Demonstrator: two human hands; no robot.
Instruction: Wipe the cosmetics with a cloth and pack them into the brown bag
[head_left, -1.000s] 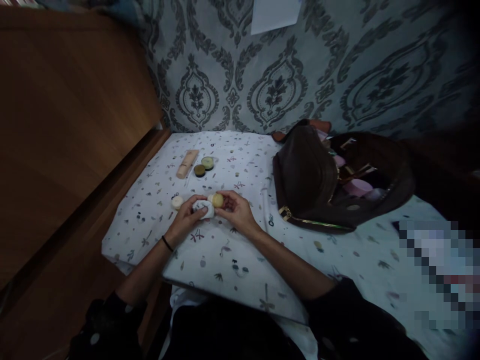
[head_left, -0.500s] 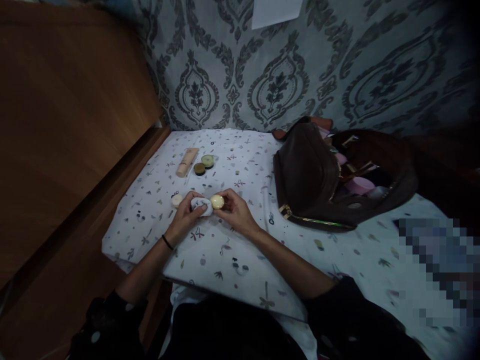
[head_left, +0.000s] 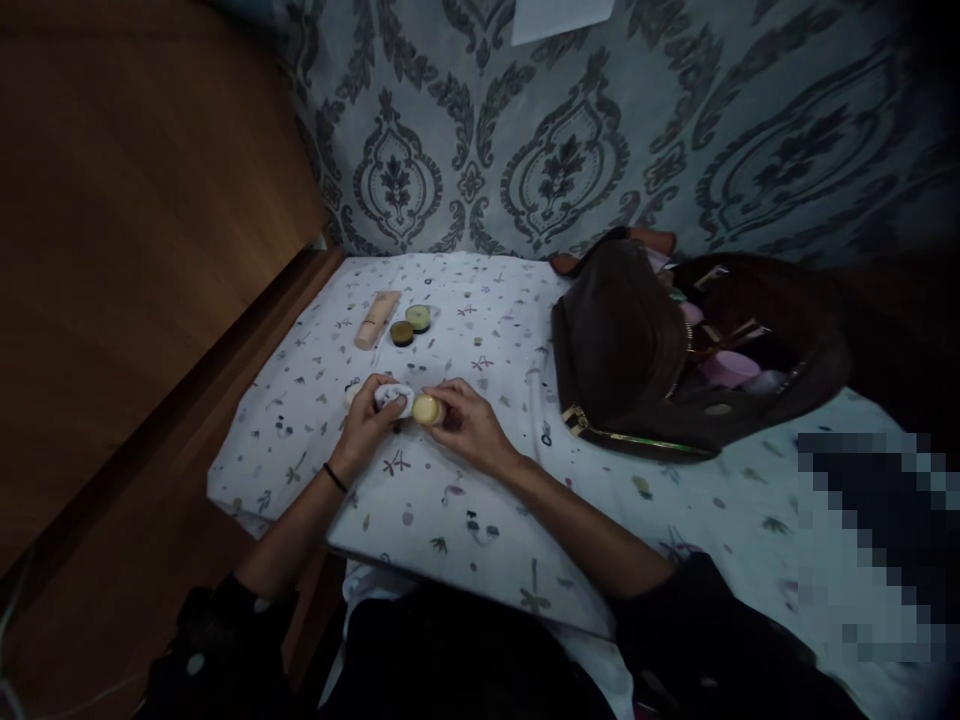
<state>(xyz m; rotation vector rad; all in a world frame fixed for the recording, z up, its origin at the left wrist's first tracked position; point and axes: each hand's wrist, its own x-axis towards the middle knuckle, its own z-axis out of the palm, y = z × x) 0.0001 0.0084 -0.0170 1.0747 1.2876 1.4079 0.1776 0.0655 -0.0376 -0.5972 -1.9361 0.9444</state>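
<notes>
A folded white cloth or wipe [head_left: 393, 398] is pinched in my left hand [head_left: 366, 420], thumb on top. Close beside it, my right hand [head_left: 472, 425] grips a small round jar with a yellowish-gold lid [head_left: 427, 409], tilted so that its round face shows. The cloth and the jar are side by side; I cannot tell whether they touch. Partly behind my left fingers lies a small pale round piece [head_left: 351, 395]. Farther back on the printed cover [head_left: 450, 500] are a beige squeeze tube [head_left: 377, 320], a dark pot with a brownish top [head_left: 402, 333] and a pot with a greenish top [head_left: 418, 319].
To the right stands an open brown bag [head_left: 622, 340] with a pink container [head_left: 729, 369] and other small items inside. A wooden panel [head_left: 150, 200] borders the left side. Patterned wallpaper [head_left: 562, 150] rises behind. A blurred-out patch [head_left: 877, 540] covers the right edge.
My right hand has turned the jar, and it now sits slightly farther left and lower. The cloth has shifted a little in my left hand. The view has moved slightly.
</notes>
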